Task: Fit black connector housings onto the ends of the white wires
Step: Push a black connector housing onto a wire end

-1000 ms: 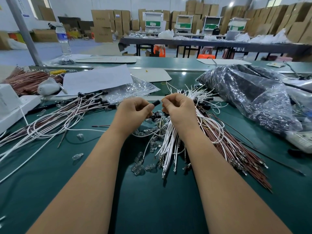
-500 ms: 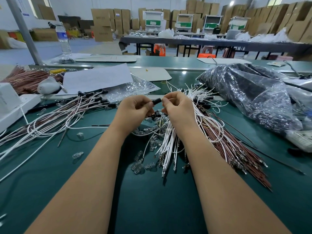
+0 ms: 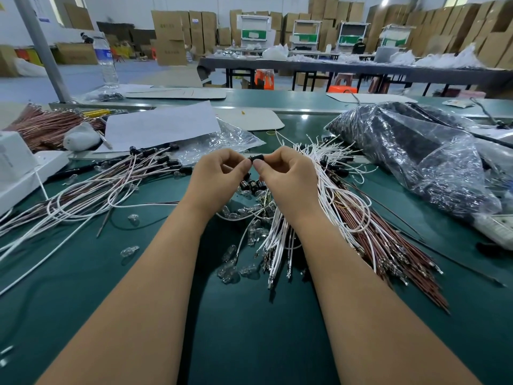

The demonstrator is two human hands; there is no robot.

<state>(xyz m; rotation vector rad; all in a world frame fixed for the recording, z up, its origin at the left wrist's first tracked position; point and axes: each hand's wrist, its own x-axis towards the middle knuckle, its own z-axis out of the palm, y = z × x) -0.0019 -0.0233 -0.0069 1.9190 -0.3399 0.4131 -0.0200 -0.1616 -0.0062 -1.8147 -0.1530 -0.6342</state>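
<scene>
Both hands pinch one black connector housing between them, raised over the table.

The left hand and right hand meet fingertip to fingertip, curled tight on the housing, probably so a wire end can be steadied and pushed in; the wire itself is hidden. Unfitted white wires lie just under the right wrist, spare housings below the fingertips, and finished leads off to the left hand's outer side.

Black connector housing showing at the pinch, white wires and reddish-brown wires lying right of it on dark green table.
</scene>
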